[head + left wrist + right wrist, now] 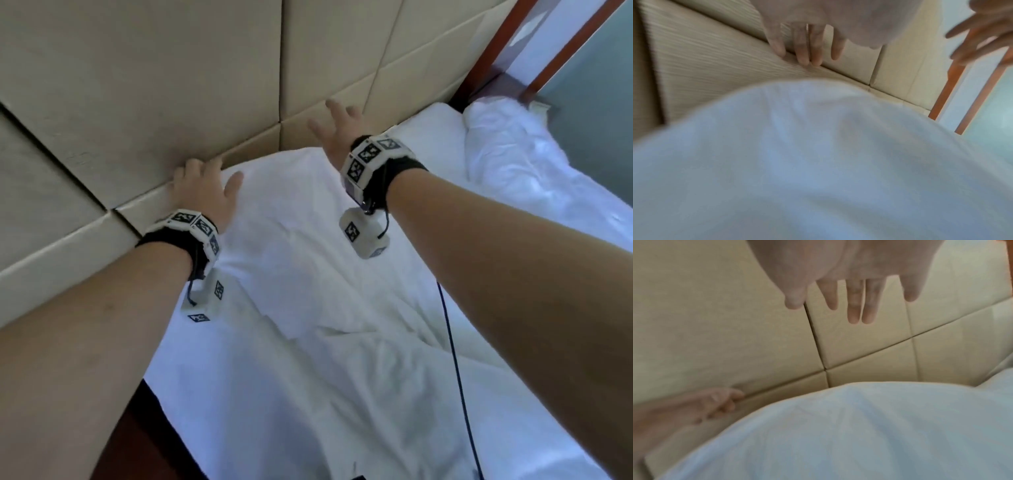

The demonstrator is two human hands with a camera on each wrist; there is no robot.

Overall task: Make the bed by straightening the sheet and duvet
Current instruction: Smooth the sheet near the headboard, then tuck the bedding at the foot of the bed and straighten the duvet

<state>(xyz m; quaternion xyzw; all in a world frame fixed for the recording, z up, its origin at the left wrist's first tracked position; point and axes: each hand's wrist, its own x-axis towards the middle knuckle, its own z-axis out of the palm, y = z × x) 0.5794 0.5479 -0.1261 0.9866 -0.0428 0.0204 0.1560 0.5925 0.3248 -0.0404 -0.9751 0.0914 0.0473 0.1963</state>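
Note:
A white pillow [291,212] lies at the head of the bed against the beige padded headboard [137,85]. My left hand [202,185] is open at the pillow's left corner, its fingertips [807,55] touching the headboard's lower seam. My right hand [337,130] is open with spread fingers [855,305], held in the air above the pillow's far edge and holding nothing. A wrinkled white sheet [308,394] covers the mattress. The white duvet [507,164] lies crumpled at the far right of the bed. The right wrist view shows my left hand [715,404] low on the left.
A black cable [455,359] hangs from my right arm over the sheet. A brown wooden door frame [496,58] stands beyond the headboard's right end. The bed's dark edge [154,428] runs along the lower left.

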